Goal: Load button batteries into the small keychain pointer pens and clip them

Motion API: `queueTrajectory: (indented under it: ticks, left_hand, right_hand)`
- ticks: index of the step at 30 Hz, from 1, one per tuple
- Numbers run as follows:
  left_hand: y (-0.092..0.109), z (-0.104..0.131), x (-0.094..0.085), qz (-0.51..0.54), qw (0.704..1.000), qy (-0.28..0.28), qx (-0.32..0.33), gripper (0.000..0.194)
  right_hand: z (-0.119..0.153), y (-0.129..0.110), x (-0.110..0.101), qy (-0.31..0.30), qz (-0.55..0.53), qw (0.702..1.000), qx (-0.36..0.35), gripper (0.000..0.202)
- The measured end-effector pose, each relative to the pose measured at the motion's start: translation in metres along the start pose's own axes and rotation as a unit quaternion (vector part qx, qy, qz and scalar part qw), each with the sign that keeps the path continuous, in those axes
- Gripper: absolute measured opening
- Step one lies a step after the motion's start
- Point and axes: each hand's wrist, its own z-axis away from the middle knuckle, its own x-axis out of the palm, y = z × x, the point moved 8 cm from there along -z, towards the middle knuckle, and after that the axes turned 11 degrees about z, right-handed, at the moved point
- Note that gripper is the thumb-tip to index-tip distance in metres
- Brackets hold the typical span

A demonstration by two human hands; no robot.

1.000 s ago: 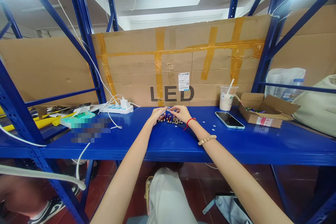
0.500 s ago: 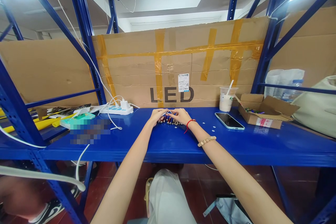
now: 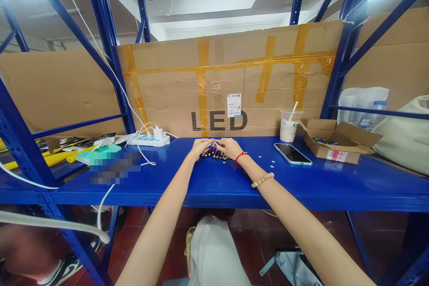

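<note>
Both hands are over the blue shelf top [image 3: 161, 174], close together, with fingertips almost meeting. My left hand [image 3: 200, 146] has its fingers closed in a pinch. Opposite it, my right hand [image 3: 231, 146], with a red cord and a beaded bracelet on its arm, is closed the same way. Something small and shiny shows between the fingertips, too small to name. Right under and in front of the fingers lies a row of small metallic cylinders [image 3: 214, 153], dark red, blue and silver, packed side by side. The fingers hide part of this row.
Right of my hands are a phone [image 3: 292, 154], a plastic cup with a straw [image 3: 288, 127] and an open cardboard box [image 3: 338, 152] holding small items. A white power strip [image 3: 150, 140] with cables sits at left. A cardboard panel [image 3: 167, 94] stands behind; blue posts flank the shelf.
The right fingers have shifted slightly, and a darker, shiny bit now shows between the fingertips where a pale one showed before. The rest looks the same.
</note>
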Motion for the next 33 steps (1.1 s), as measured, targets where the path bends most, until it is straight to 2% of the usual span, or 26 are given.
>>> queueTrajectory:
  ticks: [9, 16, 26, 29, 33]
  left_hand:
    - [-0.001, -0.002, 0.002, 0.023, 1.000, -0.008, -0.009, 0.037]
    - [0.001, -0.001, 0.006, 0.053, 0.998, -0.031, -0.015, 0.038]
    - [-0.006, 0.000, 0.007, 0.020, 0.998, -0.041, -0.036, 0.048]
    - [-0.006, -0.003, 0.004, 0.047, 0.998, -0.030, -0.028, 0.042]
    - [-0.004, -0.007, -0.005, 0.104, 0.994, 0.015, -0.011, 0.033]
  right_hand:
    - [-0.003, 0.004, -0.002, 0.047, -0.056, 0.997, 0.018, 0.032]
    - [0.000, 0.020, -0.005, 0.093, -0.097, 0.990, 0.047, 0.031]
    - [-0.001, 0.025, -0.007, 0.128, -0.125, 0.982, 0.053, 0.037]
    - [-0.001, 0.032, -0.002, 0.100, -0.108, 0.986, 0.078, 0.037]
    - [0.002, 0.036, 0.009, 0.006, -0.068, 0.991, 0.114, 0.032]
